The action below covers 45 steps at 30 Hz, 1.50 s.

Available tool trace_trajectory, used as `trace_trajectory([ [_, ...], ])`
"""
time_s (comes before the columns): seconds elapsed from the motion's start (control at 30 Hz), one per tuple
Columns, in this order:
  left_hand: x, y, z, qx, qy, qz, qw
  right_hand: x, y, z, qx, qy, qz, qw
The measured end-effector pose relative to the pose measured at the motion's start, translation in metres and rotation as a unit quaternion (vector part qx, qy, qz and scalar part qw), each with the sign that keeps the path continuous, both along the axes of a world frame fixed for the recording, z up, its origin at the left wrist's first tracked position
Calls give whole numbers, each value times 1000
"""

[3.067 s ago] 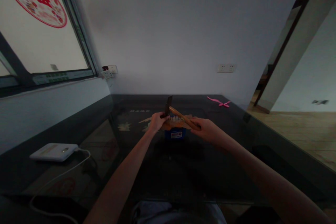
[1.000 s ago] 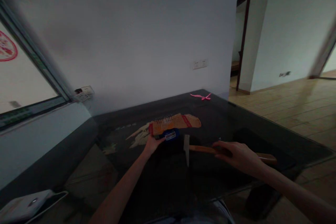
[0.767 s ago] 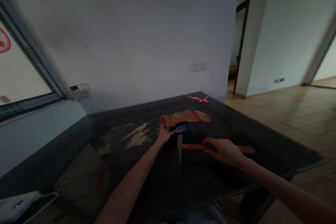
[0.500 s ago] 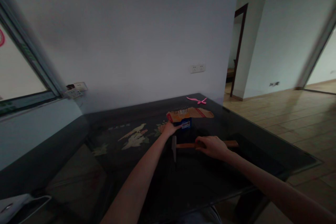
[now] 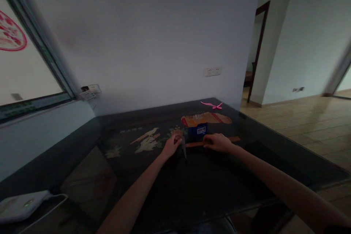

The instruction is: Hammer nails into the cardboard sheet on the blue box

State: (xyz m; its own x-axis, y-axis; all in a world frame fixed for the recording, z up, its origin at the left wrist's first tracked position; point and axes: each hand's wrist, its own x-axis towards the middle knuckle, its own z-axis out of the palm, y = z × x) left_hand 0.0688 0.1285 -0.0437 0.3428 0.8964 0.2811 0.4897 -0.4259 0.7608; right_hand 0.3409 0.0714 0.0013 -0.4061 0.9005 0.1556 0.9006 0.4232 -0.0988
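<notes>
My right hand (image 5: 218, 142) is closed around the wooden handle of a hammer (image 5: 194, 144), which lies low over the dark tabletop. The hammer's metal head points left, close beside my left hand (image 5: 172, 145). The fingers of my left hand are curled together; what they hold, if anything, is too small to make out. Just beyond the hammer stands a blue box (image 5: 201, 130). On top of it rests a brown and red piece of cardboard (image 5: 216, 118), with a row of thin dark nail-like pins standing up along its left part.
The glossy dark table (image 5: 153, 197) carries a printed bird and flower picture (image 5: 148, 142). A pink ribbon (image 5: 212, 106) lies at its far edge. At the lower left is a white device (image 5: 24, 204) with a cable. Behind the table rises a wall with sockets (image 5: 213, 71).
My left hand has left the blue box and come back to beside the hammer head. My right hand has shifted the hammer slightly away from me, nearer the box. The view has turned a little left.
</notes>
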Motion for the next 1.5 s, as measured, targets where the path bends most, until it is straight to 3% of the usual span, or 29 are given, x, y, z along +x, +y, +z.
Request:
trace_trajectory([
  [0.33, 4, -10, -7, 142, 103, -37, 984, 7, 25, -5, -17, 0, 48, 999],
  [0.93, 11, -17, -1, 102, 156, -11, 982, 11, 34, -28, 15, 87, 46, 995],
  [1.07, 13, -11, -5, 114, 159, -12, 981, 13, 38, -31, 26, 99, 0, 995],
  [1.27, 35, 14, -8, 110, 140, 7, 984, 25, 59, -35, 59, 108, -170, 978],
  [1.5, 64, 27, -2, 87, 85, -13, 992, 18, 66, -35, 36, 85, -194, 977],
])
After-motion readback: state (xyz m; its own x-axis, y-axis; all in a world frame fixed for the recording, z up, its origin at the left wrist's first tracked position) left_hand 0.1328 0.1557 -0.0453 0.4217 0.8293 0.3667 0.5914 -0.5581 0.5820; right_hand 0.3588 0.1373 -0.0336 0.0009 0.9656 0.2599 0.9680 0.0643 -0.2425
